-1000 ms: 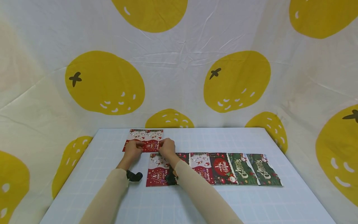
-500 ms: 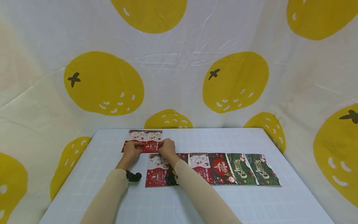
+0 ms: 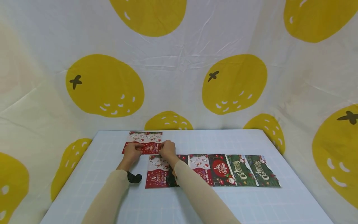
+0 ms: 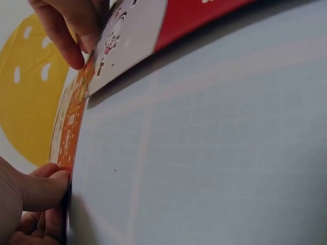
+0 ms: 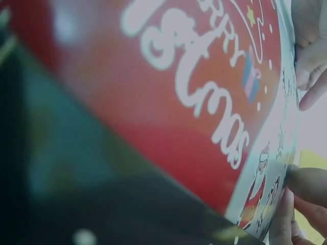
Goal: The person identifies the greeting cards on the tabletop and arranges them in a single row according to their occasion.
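Note:
Near the back left of the table, both hands hold a Christmas-printed paper sheet (image 3: 145, 137), white with small figures above and red with lettering below. My left hand (image 3: 132, 152) pinches its near-left edge; in the left wrist view the thumb and fingers of the left hand (image 4: 36, 199) grip the edge of the sheet (image 4: 71, 127). At the near-right edge, my right hand (image 3: 168, 150) pinches the same sheet. The right wrist view shows the right hand (image 5: 306, 199) with thumb against fingers on the printed paper (image 5: 260, 184). Part of the sheet lies hidden behind the hands.
A row of similar paper pieces runs rightward in front: a red-and-white one (image 3: 156, 177), another red-and-white one (image 3: 200, 165), a dark one with a red circle (image 3: 221, 169), and two green ones (image 3: 241, 171). My right forearm covers part of it. Fruit-print cloth (image 3: 179, 77) hangs behind the table.
Both hands and the held sheet stay almost in place. Mainly, the head view tips slightly, so the whole scene sits a little lower in the frame.

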`<state>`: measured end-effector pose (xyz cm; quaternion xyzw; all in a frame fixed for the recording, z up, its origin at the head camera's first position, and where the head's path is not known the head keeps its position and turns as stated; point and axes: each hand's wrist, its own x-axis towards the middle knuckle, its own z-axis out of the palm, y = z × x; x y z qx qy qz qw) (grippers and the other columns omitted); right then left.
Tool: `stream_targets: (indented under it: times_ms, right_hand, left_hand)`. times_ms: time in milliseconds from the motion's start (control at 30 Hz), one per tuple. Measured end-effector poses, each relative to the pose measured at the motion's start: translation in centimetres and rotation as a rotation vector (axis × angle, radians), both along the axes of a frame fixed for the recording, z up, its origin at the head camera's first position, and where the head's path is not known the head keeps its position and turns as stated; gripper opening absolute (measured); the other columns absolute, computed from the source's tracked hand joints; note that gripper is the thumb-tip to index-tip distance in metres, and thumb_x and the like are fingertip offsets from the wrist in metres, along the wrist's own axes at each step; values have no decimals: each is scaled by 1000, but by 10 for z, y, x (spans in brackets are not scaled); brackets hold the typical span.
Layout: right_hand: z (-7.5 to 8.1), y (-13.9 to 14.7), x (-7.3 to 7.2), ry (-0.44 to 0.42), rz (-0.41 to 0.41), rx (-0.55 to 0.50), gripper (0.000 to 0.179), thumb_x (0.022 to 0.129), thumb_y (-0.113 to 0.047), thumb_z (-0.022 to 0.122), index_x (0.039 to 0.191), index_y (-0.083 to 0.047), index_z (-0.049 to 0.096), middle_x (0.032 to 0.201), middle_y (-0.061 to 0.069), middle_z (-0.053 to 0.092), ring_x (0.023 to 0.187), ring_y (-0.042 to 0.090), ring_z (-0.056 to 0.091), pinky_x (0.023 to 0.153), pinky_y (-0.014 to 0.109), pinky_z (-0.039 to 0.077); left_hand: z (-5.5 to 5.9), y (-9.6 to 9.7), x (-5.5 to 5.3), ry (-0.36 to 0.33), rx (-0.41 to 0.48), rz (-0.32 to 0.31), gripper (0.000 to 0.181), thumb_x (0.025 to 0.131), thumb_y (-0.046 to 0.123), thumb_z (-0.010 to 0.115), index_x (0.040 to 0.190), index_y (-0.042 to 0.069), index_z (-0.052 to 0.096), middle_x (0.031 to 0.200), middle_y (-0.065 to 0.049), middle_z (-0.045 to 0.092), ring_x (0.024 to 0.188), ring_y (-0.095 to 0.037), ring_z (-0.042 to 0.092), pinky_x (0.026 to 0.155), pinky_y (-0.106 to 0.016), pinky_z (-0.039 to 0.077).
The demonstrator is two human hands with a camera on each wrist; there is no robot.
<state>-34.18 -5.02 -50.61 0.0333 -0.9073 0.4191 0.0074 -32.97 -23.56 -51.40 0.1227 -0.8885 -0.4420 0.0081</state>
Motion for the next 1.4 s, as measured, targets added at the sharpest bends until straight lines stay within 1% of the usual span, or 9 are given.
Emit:
stream_targets:
  times_ms: [133,300,433,633,800,967,1200,1300,1400]
  right_hand:
    - [0,0,0,1,5,17,30,84,-2,85,113,-1,79,112,14,76,109,31,70,90,40,59]
    - [0,0,1,18,3,32,25,85,-1,82,110,-1,80,109,15,76,108,32,70,88,40,59]
    - [1,0,2,17,3,19,23,87,0,79,110,0,80,110,16,76,109,33,69,90,41,59]
    - [2,1,2,12,1,6,25,87,1,79,112,1,79,111,16,75,109,33,70,88,41,59]
    - [-1,0,-1,0,-10,9,24,86,-1,80,111,1,80,110,15,76,104,29,70,86,38,59]
    - [-3,-1,-2,2,-14,15,24,85,-2,82,109,-1,81,109,13,77,101,25,70,84,36,59]
    - [-5,-1,0,-30,-33,-18,26,83,-1,83,109,0,80,109,14,76,105,28,69,87,38,59]
    - [-4,0,-1,-43,-40,-53,27,83,0,83,110,0,80,111,15,75,107,30,69,90,40,58]
    - [-3,3,-2,-66,-43,-80,29,83,-1,84,112,-2,79,112,14,74,110,30,68,92,40,58]
  left_hand:
    - [-1,1,1,23,-17,-3,33,93,-8,67,125,-2,73,102,-18,66,86,-27,59,70,-33,49]
    - [-1,1,1,47,-36,-8,34,91,-11,66,124,-4,74,100,-17,65,86,-26,57,69,-34,47]
    - [0,4,1,49,-42,1,35,92,-12,64,124,-4,74,101,-18,63,85,-27,56,68,-33,46]
    - [2,8,1,68,-87,7,35,89,-14,63,120,-5,74,106,-20,64,88,-28,55,70,-35,45]
    - [3,9,2,70,-104,-2,34,89,-14,62,120,-7,73,107,-20,65,91,-29,55,74,-38,47]
    - [1,10,1,74,-120,-9,37,87,-15,60,121,-8,73,113,-22,65,97,-32,55,81,-42,47]
    - [-3,11,0,24,-121,-17,39,89,-15,58,125,-8,71,123,-26,65,106,-35,56,90,-48,51]
    - [0,11,-2,33,-134,-25,39,88,-16,58,124,-8,71,123,-26,65,107,-36,57,93,-50,52]
    - [2,12,-3,61,-178,-50,39,85,-17,58,120,-9,72,121,-27,67,109,-39,60,94,-53,52]
